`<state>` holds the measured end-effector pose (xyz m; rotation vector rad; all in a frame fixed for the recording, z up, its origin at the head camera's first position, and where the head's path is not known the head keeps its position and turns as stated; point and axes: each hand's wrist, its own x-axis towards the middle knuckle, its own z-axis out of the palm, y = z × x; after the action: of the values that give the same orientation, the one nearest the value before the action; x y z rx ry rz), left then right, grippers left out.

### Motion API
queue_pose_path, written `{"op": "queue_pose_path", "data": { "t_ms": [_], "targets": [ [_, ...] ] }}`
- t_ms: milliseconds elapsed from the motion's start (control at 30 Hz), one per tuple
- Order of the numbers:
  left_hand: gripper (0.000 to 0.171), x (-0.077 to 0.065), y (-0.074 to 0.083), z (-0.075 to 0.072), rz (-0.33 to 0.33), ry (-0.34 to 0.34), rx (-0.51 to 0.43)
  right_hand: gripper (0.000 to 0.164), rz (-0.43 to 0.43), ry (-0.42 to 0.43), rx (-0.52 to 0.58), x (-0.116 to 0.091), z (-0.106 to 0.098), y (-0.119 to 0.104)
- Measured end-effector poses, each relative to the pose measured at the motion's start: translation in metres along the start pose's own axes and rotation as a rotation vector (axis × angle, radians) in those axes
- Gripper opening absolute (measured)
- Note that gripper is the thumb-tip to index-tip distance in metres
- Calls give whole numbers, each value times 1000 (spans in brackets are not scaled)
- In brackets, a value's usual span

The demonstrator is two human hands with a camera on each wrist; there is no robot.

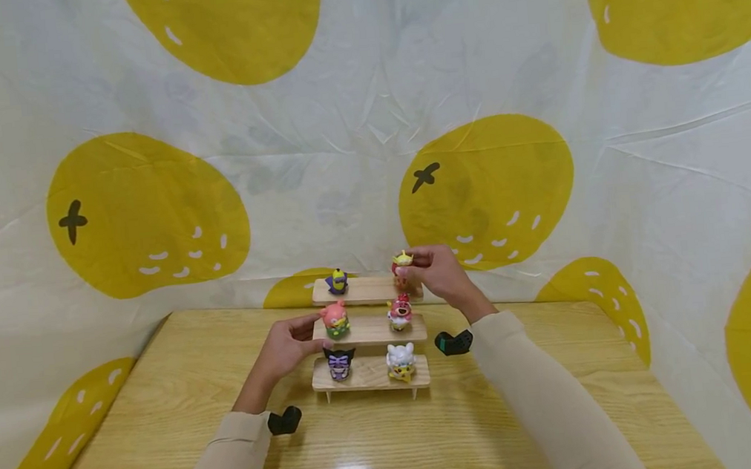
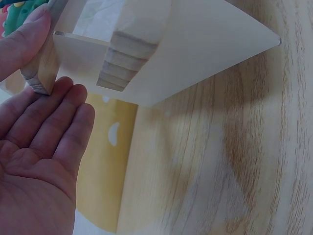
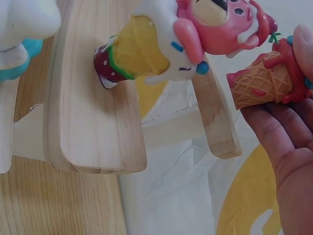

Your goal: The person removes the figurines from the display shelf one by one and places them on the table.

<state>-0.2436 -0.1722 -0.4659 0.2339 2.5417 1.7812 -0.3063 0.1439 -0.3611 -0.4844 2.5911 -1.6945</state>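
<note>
A three-step wooden stand (image 1: 370, 330) sits on the table with small toy figures on it. My left hand (image 1: 314, 332) holds the left end of the middle step (image 2: 41, 66), thumb on top and straight fingers (image 2: 68, 105) underneath, beside a pink and green figure (image 1: 334, 320). My right hand (image 1: 416, 261) pinches a red figure with a waffle cone base (image 3: 261, 83) just above the right end of the top step (image 1: 367, 289). A pink bear figure (image 3: 195, 34) stands on the middle step below it.
A purple and yellow figure (image 1: 336, 281) stands on the top step's left. A purple figure (image 1: 339, 363) and a white one (image 1: 401, 362) fill the bottom step. White cloth with yellow fruit prints (image 1: 145, 210) walls in the wooden table (image 1: 368, 451).
</note>
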Motion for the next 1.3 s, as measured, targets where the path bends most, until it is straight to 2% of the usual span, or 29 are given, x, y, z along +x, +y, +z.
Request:
{"op": "queue_pose_path", "data": {
  "t_ms": [300, 767, 1300],
  "targets": [
    [65, 2, -2, 0, 2, 9, 11, 40, 0, -25, 3, 0, -5, 4],
    [66, 0, -1, -1, 24, -25, 10, 47, 13, -56, 2, -5, -16, 10],
    [65, 0, 0, -2, 17, -23, -4, 47, 19, -47, 26, -8, -24, 9]
  ]
}}
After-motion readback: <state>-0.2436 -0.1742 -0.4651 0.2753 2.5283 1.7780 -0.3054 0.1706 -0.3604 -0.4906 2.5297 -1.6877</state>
